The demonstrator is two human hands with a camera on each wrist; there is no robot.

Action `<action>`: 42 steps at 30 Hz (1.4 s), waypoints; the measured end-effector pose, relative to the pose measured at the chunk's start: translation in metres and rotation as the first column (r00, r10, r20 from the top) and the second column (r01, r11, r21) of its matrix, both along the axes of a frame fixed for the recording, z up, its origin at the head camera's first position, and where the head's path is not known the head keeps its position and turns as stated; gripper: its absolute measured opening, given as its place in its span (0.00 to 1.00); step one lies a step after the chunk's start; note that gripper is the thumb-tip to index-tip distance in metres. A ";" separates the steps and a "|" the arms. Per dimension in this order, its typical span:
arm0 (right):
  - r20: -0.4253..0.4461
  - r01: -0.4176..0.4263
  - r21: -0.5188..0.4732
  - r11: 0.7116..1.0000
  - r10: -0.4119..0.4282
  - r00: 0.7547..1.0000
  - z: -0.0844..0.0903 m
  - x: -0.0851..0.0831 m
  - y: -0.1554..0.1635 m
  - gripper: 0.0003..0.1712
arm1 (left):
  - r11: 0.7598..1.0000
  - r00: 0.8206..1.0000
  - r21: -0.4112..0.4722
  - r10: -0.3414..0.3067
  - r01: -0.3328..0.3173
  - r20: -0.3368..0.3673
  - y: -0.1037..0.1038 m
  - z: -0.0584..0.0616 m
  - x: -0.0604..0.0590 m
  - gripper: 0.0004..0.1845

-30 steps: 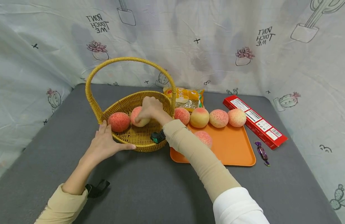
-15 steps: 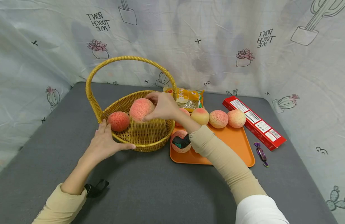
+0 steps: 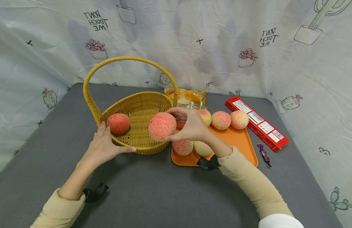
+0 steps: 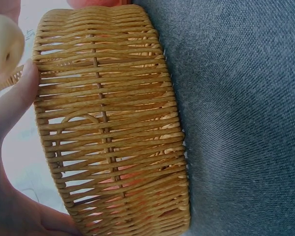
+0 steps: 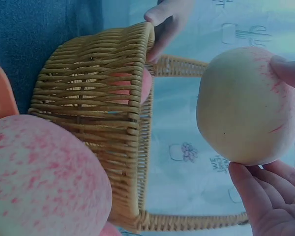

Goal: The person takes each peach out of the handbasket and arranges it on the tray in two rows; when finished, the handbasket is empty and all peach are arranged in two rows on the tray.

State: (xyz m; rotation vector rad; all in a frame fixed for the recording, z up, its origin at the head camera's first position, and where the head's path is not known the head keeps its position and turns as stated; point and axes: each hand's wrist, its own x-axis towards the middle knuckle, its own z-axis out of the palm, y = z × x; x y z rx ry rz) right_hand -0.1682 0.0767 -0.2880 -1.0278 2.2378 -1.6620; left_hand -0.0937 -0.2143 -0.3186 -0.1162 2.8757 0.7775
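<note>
My right hand (image 3: 193,126) grips a peach (image 3: 162,126), thumb and fingers around its right side. It is held up over the right end of a yellow wicker basket (image 3: 139,118). Pink speckles cover its side in the head view; the right wrist view shows the cream underside of this peach (image 5: 243,113). My left hand (image 3: 103,145) rests on the basket's front-left rim. Its thumb (image 4: 19,101) lies along the front rim, and the other fingers reach the left end by the foot of the handle. One redder peach (image 3: 118,123) sits in the basket's left end.
To the right of the basket, an orange tray (image 3: 238,137) bears several peaches (image 3: 221,120), some partly behind my right hand. Behind it lies an orange food packet (image 3: 190,96). A long red box (image 3: 257,123) and a purple-wrapped candy (image 3: 264,154) lie at the tray's right.
My right hand has lifted the peach up out of the basket and carried it right and nearer. The left hand keeps its place on the rim.
</note>
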 end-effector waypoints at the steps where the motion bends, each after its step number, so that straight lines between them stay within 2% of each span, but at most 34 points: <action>1: -0.007 0.002 -0.008 1.000 -0.002 1.000 0.000 0.001 0.004 0.40 | 1.000 1.000 0.001 -0.001 0.001 -0.002 0.000 0.000 0.000 0.74; 7: -0.076 -0.007 -0.048 0.999 0.003 0.997 -0.003 0.009 0.017 0.40 | 1.000 1.000 -0.011 0.004 -0.004 -0.009 0.000 0.000 -0.001 0.74; 12: -0.086 -0.014 -0.076 0.997 0.007 0.996 -0.002 0.019 0.020 0.40 | 1.000 1.000 -0.013 0.001 -0.001 -0.007 0.000 0.000 -0.001 0.74; 17: -0.107 -0.018 -0.070 0.997 0.011 0.994 0.003 0.033 0.020 0.41 | 1.000 1.000 -0.009 -0.009 0.009 -0.012 -0.001 -0.002 0.000 0.75; 22: -0.170 -0.039 -0.091 0.995 0.024 0.985 0.009 0.043 0.022 0.41 | 1.000 1.000 -0.008 -0.013 0.013 -0.016 -0.002 -0.003 -0.001 0.75; 27: -0.223 -0.022 -0.120 0.993 -0.005 0.975 0.014 0.050 0.034 0.41 | 1.000 1.000 -0.007 -0.014 0.014 -0.013 -0.002 -0.002 -0.001 0.76; 36: -0.235 -0.038 -0.229 0.973 -0.018 0.972 0.013 0.062 0.070 0.43 | 1.000 1.000 -0.004 -0.014 0.013 -0.012 -0.001 -0.002 -0.001 0.75; 42: -0.309 -0.141 -0.319 0.937 0.037 0.950 0.012 0.074 0.091 0.41 | 1.000 1.000 0.004 -0.014 0.015 -0.020 -0.001 -0.003 0.001 0.75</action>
